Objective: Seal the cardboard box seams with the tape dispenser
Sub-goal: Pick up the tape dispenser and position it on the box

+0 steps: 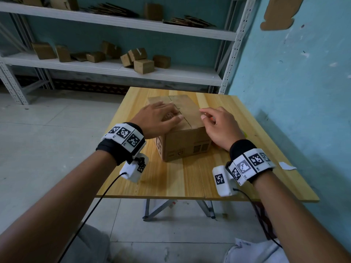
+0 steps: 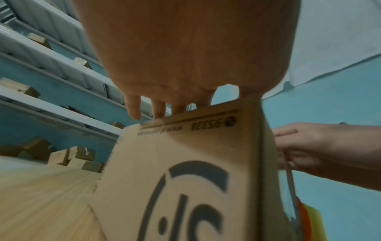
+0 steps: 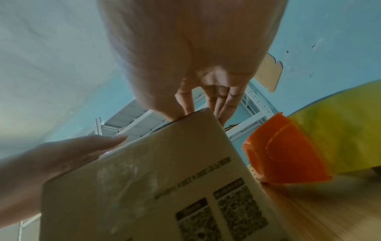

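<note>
A brown cardboard box (image 1: 190,143) with printed sides stands on the wooden table (image 1: 190,183), its top flaps down and meeting at a centre seam (image 1: 180,111). My left hand (image 1: 161,116) lies flat on the left flap, fingers straight (image 2: 156,107). My right hand (image 1: 218,126) hovers at the box's right top edge with relaxed fingers, and its thumb (image 3: 164,110) touches the rim. It holds nothing. The orange and yellow tape dispenser (image 3: 284,151) sits on the table right of the box, mostly hidden behind my right hand in the head view. A glossy clear patch (image 3: 123,171) shows on the box's near side.
A blue wall (image 1: 294,92) runs close along the table's right side. White metal shelves (image 1: 114,69) behind the table carry several small cardboard boxes (image 1: 143,66). A white paper scrap (image 1: 286,165) lies near the table's right edge. Grey tiled floor lies to the left.
</note>
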Available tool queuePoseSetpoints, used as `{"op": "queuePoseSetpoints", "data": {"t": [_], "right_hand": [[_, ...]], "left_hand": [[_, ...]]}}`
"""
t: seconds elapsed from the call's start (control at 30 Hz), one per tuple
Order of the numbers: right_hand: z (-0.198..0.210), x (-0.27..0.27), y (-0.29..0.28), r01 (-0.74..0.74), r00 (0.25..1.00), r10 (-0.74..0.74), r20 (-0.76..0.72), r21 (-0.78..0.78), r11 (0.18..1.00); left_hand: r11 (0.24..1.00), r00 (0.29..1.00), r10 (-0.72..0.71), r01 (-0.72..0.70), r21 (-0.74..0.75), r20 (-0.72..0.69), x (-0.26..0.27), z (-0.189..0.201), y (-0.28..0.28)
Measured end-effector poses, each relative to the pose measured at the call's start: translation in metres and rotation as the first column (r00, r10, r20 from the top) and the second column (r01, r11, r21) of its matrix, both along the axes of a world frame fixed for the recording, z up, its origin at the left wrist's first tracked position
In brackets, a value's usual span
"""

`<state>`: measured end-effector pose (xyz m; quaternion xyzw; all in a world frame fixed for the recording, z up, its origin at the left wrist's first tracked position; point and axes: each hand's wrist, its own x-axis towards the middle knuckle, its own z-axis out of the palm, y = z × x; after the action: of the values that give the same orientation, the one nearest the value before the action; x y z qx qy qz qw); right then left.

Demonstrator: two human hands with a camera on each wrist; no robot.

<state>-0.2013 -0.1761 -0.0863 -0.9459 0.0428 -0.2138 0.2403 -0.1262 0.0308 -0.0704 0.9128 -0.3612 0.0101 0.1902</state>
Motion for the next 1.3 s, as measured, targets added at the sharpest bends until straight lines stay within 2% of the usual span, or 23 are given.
{"op": "queuePoseSetpoints", "data": {"t": [0.27,0.4,0.47,0.57,0.63,0.73,0.87,1.13,1.3], "right_hand": [[0.001,0.000,-0.001,0.008,0.999,-0.008,0.032,0.010,1.000],[0.006,-0.002,-0.017,0.114,0.991,-0.117,0.062,0.052,0.992],[0.003,-0.001,-0.027,0.162,0.987,-0.162,0.017,-0.016,0.987],[-0.005,-0.001,-0.037,0.222,0.962,-0.248,-0.115,-0.203,0.954],[-0.008,-0.002,-0.039,0.230,0.934,-0.289,-0.210,-0.264,0.937],[-0.010,0.001,-0.038,0.223,0.900,-0.305,-0.311,-0.274,0.936],[-0.010,0.007,-0.039,0.257,0.889,-0.345,-0.303,-0.293,0.921],[0.001,0.007,-0.025,0.210,0.852,-0.396,-0.342,-0.470,0.858],[-0.004,0.011,-0.028,0.274,0.820,-0.408,-0.401,-0.350,0.896]], "left_hand": [[0.999,0.997,0.024,-0.021,0.044,-0.068,0.001,-0.005,-0.009],[0.999,0.999,0.020,-0.018,0.045,-0.050,0.003,-0.009,-0.006],[0.999,0.999,0.023,-0.021,0.047,-0.039,0.003,-0.009,-0.005],[0.998,0.999,0.030,-0.028,0.062,-0.036,0.002,-0.009,-0.007],[0.997,0.999,0.035,-0.033,0.073,-0.035,0.001,-0.009,-0.007],[0.996,0.998,0.054,-0.051,0.066,-0.031,0.000,-0.009,-0.007],[0.996,0.997,0.070,-0.068,0.066,-0.029,-0.002,-0.009,-0.008],[0.995,0.997,0.076,-0.075,0.063,-0.021,-0.003,-0.011,-0.009],[0.996,0.997,0.075,-0.074,0.048,-0.014,-0.004,-0.012,-0.009]]}}
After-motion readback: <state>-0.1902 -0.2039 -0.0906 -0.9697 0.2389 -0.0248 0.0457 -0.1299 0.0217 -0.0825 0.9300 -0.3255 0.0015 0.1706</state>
